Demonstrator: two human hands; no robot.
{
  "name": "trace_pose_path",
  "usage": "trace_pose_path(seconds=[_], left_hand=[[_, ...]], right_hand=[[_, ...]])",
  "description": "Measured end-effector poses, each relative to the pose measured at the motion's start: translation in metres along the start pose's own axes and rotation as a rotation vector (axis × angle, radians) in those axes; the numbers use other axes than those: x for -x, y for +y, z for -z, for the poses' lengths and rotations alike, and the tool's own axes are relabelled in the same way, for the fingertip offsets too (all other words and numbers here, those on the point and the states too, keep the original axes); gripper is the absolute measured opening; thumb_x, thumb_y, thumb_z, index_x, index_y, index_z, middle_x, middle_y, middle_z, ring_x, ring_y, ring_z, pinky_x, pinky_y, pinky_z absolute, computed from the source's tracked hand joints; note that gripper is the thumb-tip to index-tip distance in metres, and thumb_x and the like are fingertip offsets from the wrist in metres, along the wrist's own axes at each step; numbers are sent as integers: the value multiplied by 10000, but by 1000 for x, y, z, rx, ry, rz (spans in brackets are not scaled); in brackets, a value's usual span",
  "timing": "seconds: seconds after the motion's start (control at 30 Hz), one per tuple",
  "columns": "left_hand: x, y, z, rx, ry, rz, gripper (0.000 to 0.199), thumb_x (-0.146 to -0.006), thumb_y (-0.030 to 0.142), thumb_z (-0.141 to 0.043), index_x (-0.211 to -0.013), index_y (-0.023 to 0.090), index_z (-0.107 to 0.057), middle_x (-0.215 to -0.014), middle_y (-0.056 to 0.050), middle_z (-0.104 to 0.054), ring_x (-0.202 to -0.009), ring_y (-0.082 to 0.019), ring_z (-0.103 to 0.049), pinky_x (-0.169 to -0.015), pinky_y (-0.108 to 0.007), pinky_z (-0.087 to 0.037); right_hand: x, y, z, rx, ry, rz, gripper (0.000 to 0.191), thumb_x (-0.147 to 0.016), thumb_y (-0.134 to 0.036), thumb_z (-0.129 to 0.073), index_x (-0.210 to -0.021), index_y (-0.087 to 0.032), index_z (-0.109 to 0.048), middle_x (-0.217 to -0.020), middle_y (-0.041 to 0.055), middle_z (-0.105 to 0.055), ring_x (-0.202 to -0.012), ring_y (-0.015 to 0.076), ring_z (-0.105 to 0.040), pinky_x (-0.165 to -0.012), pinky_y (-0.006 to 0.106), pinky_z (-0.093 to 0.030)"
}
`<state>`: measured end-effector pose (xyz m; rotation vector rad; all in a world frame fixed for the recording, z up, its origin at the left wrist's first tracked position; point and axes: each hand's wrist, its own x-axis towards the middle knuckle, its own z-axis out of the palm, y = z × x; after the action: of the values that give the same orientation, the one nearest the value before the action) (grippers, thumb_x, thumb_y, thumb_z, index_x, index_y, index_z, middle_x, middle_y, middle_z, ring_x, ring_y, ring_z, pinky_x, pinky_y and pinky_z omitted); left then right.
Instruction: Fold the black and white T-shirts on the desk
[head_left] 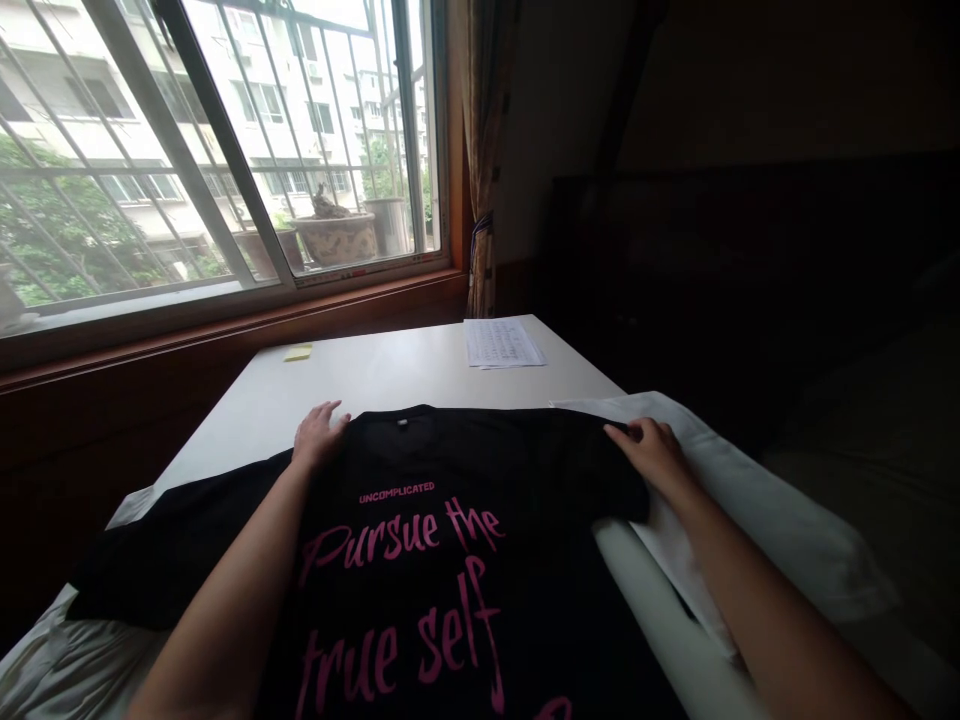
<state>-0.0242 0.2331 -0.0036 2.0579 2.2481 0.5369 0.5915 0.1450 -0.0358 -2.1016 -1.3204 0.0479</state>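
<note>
A black T-shirt (450, 460) with pink lettering lies spread face up, its collar toward the window. My left hand (321, 436) rests on the shoulder beside the collar, fingers stretched out and slightly apart. At the other side, my right hand (654, 448) pinches the sleeve's upper edge between thumb and fingers. The left sleeve reaches out under my left forearm. The shirt's hem runs out of view at the bottom.
Beneath the shirt is a white table (390, 362), with printed papers (504, 343) and a yellow sticky note pad (298, 352) at its far end. White cloth (780, 530) lies on the right, and pale crumpled fabric (82, 660) on the left. A barred window (285, 150) stands beyond.
</note>
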Motion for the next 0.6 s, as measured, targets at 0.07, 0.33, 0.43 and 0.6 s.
trace_pose_path(seconds=[0.07,0.33,0.43,0.6], left_hand=[[5,11,1,8,51,-42,487,-1009,395,-384,-1440,215,-523,-1543,-87,-492,-1477,-252,-375,-1230,-423,-303],[50,150,-20,146,8,-752,391,-1019,283,-434,-1377,285,-592,-1492,-23,-560,-1491,-216,-361,-1249,-440,-293],[74,208,-42,109,-92,-851,488,-1017,409,-478,-1483,263,-500,-1591,-64,-455,-1525,-278,-305,-1247,-536,-260],[93,254,-78,95,-166,-767,586,-1012,570,-417,-1539,314,-435,-1628,-74,-392,-1540,-313,-266,-1235,-619,-212]], right_hand=[[4,-3,-1,-14,37,28,487,-781,-659,-594,-980,-215,-604,-1008,119,-630,-934,303,-636,-917,476,-511],[21,-19,13,-201,15,175,643,-830,-563,-611,-1369,-249,-455,-876,29,-662,-721,245,-646,-694,378,-521],[24,-23,20,-238,43,217,591,-869,-549,-580,-1375,-258,-491,-951,50,-658,-746,232,-647,-719,377,-531],[22,-23,21,-397,116,176,573,-888,-563,-583,-1367,-255,-516,-1020,69,-627,-853,237,-649,-765,385,-552]])
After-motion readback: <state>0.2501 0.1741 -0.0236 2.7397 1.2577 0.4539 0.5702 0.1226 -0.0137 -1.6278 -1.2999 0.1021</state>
